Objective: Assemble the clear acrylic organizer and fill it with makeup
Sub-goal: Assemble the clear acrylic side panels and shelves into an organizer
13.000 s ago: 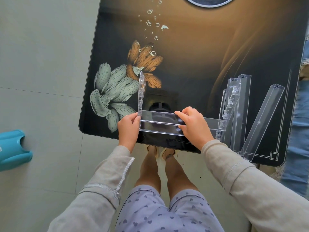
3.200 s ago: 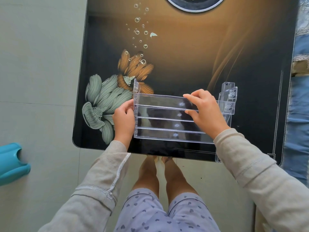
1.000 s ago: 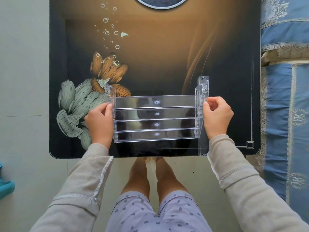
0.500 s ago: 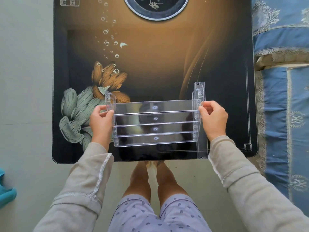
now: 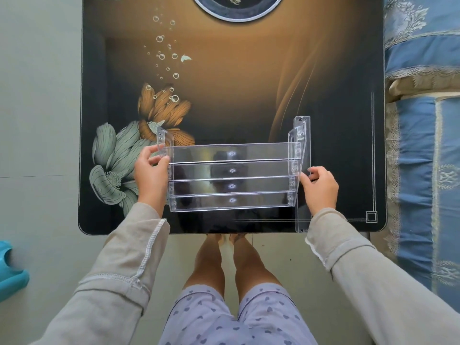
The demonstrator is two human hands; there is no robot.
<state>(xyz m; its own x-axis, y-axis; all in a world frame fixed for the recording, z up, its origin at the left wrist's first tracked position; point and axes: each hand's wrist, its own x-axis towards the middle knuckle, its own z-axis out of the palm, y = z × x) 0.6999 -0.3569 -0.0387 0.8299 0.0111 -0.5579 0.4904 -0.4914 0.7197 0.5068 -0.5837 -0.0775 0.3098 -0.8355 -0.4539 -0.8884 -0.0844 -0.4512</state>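
Note:
The clear acrylic organizer [image 5: 232,176] stands near the front edge of the dark glass table [image 5: 224,95], with several stepped shelves between two side panels. My left hand [image 5: 151,171] grips the left side panel [image 5: 164,143], thumb on top and fingers round its outer face. My right hand [image 5: 319,186] pinches the edge of the right side panel [image 5: 302,155], which leans a little outward. A second clear panel [image 5: 304,220] lies flat beside it under my right hand. No makeup is in view.
The table carries a printed flower [image 5: 139,150] at the left and a round control ring [image 5: 236,7] at the far edge. A blue patterned bed cover [image 5: 423,145] borders the right side. A teal plastic object [image 5: 11,272] lies on the tiled floor at left.
Over thirteen seconds the organizer grew from one shelf to several. In the last second both hands stayed on the side panels; my right hand slipped lower along the right panel.

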